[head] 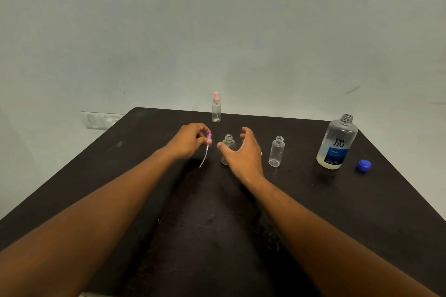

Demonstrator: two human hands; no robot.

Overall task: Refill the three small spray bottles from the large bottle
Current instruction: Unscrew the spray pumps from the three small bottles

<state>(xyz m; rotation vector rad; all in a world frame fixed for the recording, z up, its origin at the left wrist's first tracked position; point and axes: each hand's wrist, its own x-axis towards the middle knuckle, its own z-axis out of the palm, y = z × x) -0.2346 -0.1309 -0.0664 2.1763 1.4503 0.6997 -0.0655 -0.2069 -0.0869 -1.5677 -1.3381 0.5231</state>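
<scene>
Middle small bottle (227, 146), uncapped, upright on the dark worktop (313, 212). Just right of it and partly in front, the right hand (243, 152), fingers spread wide, holding nothing; whether touching the bottle, cannot tell. Just left of it, the left hand (190, 140), pinching a pink spray top (209, 138) with its thin tube hanging down. Behind it, a capped spray bottle (216, 108). Right of it, a second uncapped bottle (276, 151). Farther right, the large bottle (336, 144), open, a little liquid inside, then its blue cap (364, 165).
</scene>
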